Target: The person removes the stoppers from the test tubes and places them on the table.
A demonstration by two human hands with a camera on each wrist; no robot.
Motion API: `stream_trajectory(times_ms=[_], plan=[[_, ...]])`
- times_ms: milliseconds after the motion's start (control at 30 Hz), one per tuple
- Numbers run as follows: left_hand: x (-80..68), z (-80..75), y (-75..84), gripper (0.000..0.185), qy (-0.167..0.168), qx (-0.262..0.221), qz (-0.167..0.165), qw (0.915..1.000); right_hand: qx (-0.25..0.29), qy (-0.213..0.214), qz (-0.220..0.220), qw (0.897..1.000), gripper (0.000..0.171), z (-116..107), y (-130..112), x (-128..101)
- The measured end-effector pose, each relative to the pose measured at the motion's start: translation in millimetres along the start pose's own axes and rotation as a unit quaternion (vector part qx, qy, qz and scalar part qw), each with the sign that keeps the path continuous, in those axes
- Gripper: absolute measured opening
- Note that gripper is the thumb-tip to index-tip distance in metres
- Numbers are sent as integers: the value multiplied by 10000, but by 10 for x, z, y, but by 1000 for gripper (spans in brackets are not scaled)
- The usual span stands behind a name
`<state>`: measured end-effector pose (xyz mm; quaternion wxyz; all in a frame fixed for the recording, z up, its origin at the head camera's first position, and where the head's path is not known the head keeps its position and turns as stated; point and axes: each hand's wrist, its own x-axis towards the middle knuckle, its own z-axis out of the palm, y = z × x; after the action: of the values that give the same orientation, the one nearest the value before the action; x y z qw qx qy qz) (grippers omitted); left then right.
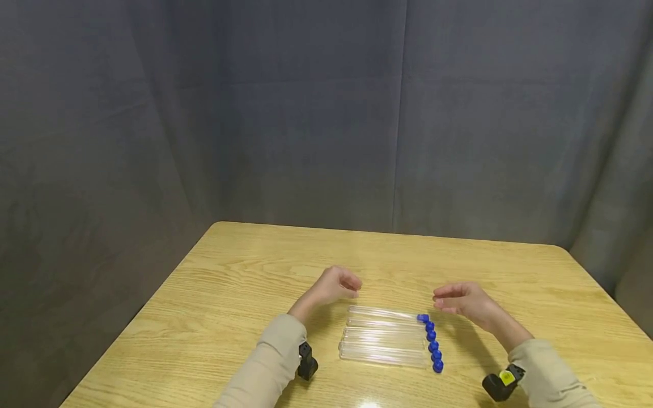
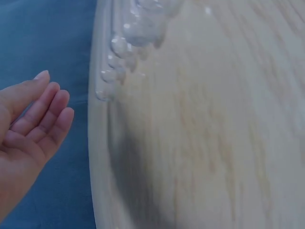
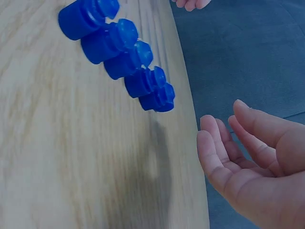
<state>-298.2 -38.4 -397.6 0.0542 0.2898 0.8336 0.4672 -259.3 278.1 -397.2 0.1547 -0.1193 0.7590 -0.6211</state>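
Observation:
Several clear test tubes (image 1: pixel 380 345) lie side by side on the table, their rounded ends (image 2: pixel 120 46) pointing left. At their right ends runs a slanting row of blue caps (image 1: pixel 433 345), seen large in the right wrist view as caps (image 3: pixel 125 62) with narrower tops. The farthest cap (image 1: pixel 423 318) sits right at the end of the farthest tube. My left hand (image 1: pixel 336 285) hovers above and beyond the tubes' rounded ends, fingers loosely bent, holding nothing. Beyond the caps on the right, my right hand (image 1: pixel 465 305) is raised over the table with relaxed fingers and nothing in it.
The wood-grain table (image 1: pixel 204 328) has rounded far corners. A dark grey curtain (image 1: pixel 306 141) hangs behind it and along the left side. Each sleeved forearm carries a small black wrist camera (image 1: pixel 307 361), and both hands cast shadows on the tabletop.

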Motion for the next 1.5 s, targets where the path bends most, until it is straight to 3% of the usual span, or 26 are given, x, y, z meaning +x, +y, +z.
stream_trajectory(times_ms=[233, 400, 667, 1067, 1400, 1500], plan=[[19, 80, -36, 23, -513, 273, 54, 9983, 42, -117, 115, 9999, 44, 11, 68, 24], [22, 124, -64, 24, -670, 450, -76, 9967, 45, -184, 104, 9998, 45, 33, 88, 31], [24, 225, -98, 25, -776, 663, -288, 9944, -67, -155, 235, 9996, 38, 102, 95, 30], [52, 299, -97, 14, -754, 1278, -72, 9889, -162, -325, 207, 9991, 40, 133, 118, 38], [44, 244, -119, 13, -797, 1193, 166, 9895, -453, -155, 231, 9986, 37, 184, 136, 60], [44, 230, -116, 13, -796, 1156, 100, 9901, -422, -142, 258, 9987, 36, 180, 138, 68]])
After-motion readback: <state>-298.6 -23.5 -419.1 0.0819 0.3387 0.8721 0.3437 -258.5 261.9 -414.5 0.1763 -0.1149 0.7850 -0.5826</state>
